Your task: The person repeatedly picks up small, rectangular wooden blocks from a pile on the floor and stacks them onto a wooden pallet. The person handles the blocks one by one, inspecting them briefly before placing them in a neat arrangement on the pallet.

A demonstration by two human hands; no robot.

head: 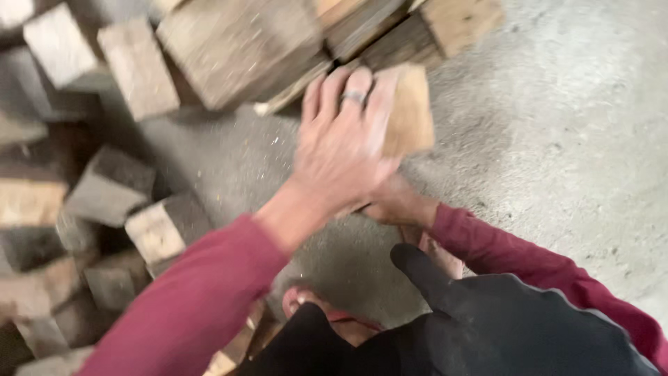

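Dark trousers fill the bottom edge, bent at the knee, with a foot in a red-strapped sandal on the grey concrete floor just beside them. Maroon sleeves run up from both lower corners toward the middle of the view.

Beyond the knee, the right hand lies mostly hidden beneath the left wrist; only its back shows, so whether its fingers are curled or spread cannot be told, nor whether it touches anything.

Above it the left hand is stretched forward, palm down, with a ring on one finger. Its fingers are extended and slightly spread, laid flat over the top face of a pale wooden block. They press on the block without wrapping round it. The block sticks out past the little-finger side of the hand, its light cut face turned toward the camera, and its far end sits against the pile beyond the fingertips.

Past the fingertips rises a stack of weathered timber offcuts, grey and brown, with a paler plank end at the top right. Off to the thumb side, well apart from the hand, more loose wood blocks lie scattered and heaped on the floor, all somewhat blurred.
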